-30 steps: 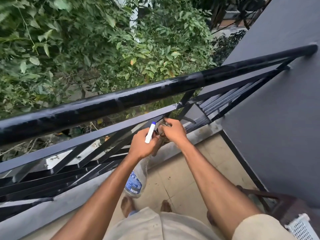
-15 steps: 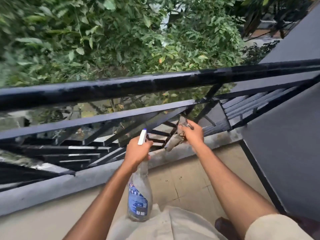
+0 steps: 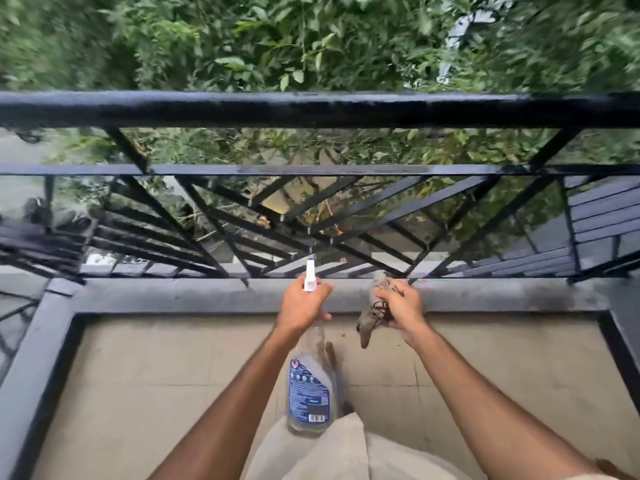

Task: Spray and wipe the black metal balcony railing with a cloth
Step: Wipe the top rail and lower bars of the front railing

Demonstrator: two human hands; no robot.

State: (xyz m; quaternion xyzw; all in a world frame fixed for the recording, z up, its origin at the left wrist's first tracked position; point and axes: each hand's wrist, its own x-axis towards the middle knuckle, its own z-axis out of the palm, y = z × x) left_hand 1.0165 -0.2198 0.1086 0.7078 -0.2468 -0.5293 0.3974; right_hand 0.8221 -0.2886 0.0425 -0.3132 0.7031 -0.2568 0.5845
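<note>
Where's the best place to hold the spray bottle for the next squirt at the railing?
Grip the spray bottle by its narrow neck under the white nozzle, coming from the near side, as the left hand does: the wide body hangs below, and the nozzle points toward the railing.

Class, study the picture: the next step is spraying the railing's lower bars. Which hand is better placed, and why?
The left hand: it grips the spray bottle, nozzle aimed toward the railing bars. The right hand holds only the cloth.
</note>
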